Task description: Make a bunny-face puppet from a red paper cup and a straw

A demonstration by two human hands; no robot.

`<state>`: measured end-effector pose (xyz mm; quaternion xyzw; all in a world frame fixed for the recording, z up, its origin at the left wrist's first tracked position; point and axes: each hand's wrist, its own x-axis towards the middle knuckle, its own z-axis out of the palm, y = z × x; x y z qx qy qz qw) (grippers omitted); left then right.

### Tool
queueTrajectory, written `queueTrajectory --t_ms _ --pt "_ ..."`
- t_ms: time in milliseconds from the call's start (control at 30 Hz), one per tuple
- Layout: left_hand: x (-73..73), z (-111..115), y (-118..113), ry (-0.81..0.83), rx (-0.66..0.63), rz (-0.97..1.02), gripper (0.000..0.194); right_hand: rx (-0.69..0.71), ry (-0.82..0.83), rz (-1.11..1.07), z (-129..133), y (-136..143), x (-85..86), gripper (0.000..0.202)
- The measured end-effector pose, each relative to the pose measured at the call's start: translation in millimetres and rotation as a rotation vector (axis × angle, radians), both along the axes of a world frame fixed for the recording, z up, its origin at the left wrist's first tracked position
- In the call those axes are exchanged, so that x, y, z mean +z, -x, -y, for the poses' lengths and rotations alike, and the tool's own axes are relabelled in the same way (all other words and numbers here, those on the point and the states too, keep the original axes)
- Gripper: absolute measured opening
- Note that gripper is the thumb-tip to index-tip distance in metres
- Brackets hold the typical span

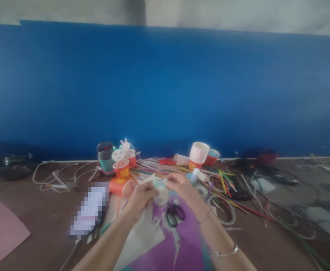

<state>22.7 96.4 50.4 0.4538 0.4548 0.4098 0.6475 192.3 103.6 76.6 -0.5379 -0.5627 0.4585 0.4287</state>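
Observation:
A round white paper bunny face point(161, 197) with drawn eyes and mouth and pale green ears is between my hands. My left hand point(141, 200) pinches its left edge. At the upper right my right hand point(183, 189) has its fingers closed at an ear; its fingertips are partly hidden. Black-handled scissors point(175, 215) lie just below on a purple paper sheet point(191, 241). White paper point(146, 235) lies under my left forearm, and an orange paper cup point(122, 187) rests on its side beside my left hand.
Two cups behind carry finished-looking bunny faces point(118, 154). Stacked paper cups point(199, 153), a tape roll point(201, 191) and many coloured pipe cleaners point(150, 165) lie around. A phone point(90, 210), its screen blurred, lies left, pink paper point(3, 233) farther left, cables point(283, 210) right.

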Motion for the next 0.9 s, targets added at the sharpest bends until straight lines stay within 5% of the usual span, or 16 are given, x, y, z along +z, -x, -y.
queueTrajectory --t_ms 900 --pt "0.0 0.7 -0.5 -0.021 0.01 0.003 0.026 0.016 0.07 -0.048 3.1 0.7 4.7 0.013"
